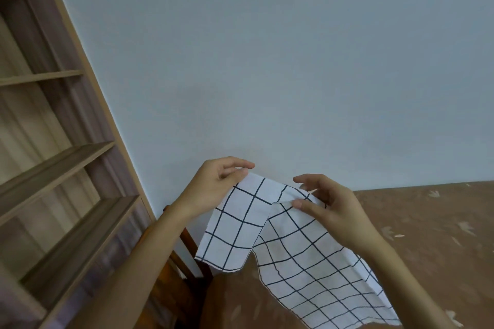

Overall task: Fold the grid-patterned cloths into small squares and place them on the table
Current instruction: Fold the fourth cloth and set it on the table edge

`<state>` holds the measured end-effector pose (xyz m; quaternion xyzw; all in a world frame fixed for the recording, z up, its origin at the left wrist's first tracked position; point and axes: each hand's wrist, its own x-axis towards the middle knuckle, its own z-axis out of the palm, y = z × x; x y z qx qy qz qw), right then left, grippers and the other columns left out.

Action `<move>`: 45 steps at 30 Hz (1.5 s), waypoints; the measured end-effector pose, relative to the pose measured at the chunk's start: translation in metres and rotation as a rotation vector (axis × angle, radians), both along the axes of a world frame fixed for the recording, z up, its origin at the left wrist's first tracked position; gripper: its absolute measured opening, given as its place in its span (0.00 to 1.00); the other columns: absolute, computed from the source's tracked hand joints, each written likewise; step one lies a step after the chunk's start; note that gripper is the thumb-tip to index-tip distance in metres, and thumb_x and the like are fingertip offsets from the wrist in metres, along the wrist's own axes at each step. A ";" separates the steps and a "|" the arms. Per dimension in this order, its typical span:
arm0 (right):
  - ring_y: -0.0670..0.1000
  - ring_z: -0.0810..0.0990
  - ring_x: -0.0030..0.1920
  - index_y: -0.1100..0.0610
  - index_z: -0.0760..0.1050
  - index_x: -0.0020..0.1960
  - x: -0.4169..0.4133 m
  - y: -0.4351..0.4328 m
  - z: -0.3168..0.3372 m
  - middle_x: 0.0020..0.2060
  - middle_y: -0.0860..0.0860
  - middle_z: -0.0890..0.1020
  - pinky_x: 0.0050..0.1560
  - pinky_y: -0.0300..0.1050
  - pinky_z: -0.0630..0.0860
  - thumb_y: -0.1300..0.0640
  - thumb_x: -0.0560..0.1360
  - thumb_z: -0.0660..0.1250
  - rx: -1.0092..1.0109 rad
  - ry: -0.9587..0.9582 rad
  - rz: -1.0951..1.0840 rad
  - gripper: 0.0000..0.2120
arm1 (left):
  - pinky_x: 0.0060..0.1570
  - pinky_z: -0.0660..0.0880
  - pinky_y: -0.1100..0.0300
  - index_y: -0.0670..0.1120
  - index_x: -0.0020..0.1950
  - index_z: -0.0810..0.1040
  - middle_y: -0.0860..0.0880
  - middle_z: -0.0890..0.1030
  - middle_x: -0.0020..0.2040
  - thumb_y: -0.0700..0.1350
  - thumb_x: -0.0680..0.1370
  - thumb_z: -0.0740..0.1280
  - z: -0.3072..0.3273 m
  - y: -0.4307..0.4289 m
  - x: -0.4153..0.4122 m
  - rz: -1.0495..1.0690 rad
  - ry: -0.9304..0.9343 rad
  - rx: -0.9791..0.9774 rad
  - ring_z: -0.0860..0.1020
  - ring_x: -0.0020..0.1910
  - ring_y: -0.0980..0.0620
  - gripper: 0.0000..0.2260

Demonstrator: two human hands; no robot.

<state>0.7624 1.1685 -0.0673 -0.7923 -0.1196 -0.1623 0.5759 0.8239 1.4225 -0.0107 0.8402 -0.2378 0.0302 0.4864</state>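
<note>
Cloth (267,235) hangs above table (433,248); our left hand (216,184) pinches one top corner, right hand (331,203) pinches the top edge. We should align corners evenly before creasing.

Tilted head-worn camera looks forward, close over the cloth (294,248), toward the wall (267,61).

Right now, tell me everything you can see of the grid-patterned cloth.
The cloth is white with thin dark grid lines and looks like light woven fabric. It is loose and held up in the air by its top edge: the left hand pinches one upper corner, and the right hand pinches the edge farther along. Between them it sags into a crease. The left part hangs as a short flap. The right part drapes lower, over the brown table, though contact there is unclear.
</note>
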 end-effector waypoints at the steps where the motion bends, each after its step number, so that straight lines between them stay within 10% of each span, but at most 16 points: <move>1: 0.41 0.79 0.42 0.43 0.80 0.55 0.001 0.000 0.000 0.44 0.41 0.82 0.42 0.27 0.71 0.56 0.72 0.77 0.013 -0.001 0.000 0.15 | 0.61 0.73 0.67 0.56 0.58 0.84 0.52 0.86 0.51 0.46 0.80 0.69 0.000 0.000 -0.002 0.000 0.003 0.013 0.82 0.57 0.59 0.09; 14: 0.38 0.82 0.50 0.44 0.81 0.54 0.009 0.002 0.003 0.47 0.37 0.85 0.49 0.27 0.73 0.51 0.78 0.69 -0.008 -0.014 0.007 0.06 | 0.56 0.78 0.63 0.47 0.45 0.81 0.53 0.85 0.52 0.43 0.79 0.71 0.008 -0.011 -0.009 -0.031 -0.193 -0.006 0.83 0.54 0.53 0.03; 25: 0.54 0.73 0.35 0.51 0.84 0.46 0.013 0.022 0.012 0.33 0.53 0.80 0.40 0.47 0.69 0.51 0.77 0.72 0.099 -0.037 0.176 0.05 | 0.51 0.77 0.38 0.51 0.62 0.79 0.40 0.81 0.46 0.41 0.74 0.77 0.020 -0.031 -0.015 -0.255 -0.013 -0.045 0.79 0.45 0.32 0.18; 31: 0.53 0.85 0.46 0.51 0.85 0.49 0.013 0.014 0.008 0.42 0.51 0.87 0.48 0.48 0.78 0.58 0.80 0.68 0.076 0.001 0.141 0.08 | 0.47 0.76 0.51 0.45 0.47 0.84 0.47 0.81 0.41 0.39 0.74 0.76 0.019 -0.029 -0.011 -0.197 -0.019 -0.026 0.77 0.40 0.51 0.05; 45: 0.47 0.86 0.41 0.56 0.86 0.46 0.017 0.016 0.019 0.39 0.50 0.88 0.42 0.41 0.80 0.58 0.76 0.72 0.298 -0.079 0.010 0.04 | 0.60 0.78 0.60 0.54 0.60 0.81 0.53 0.85 0.52 0.48 0.73 0.78 0.015 -0.030 -0.005 -0.122 -0.049 0.159 0.82 0.55 0.59 0.17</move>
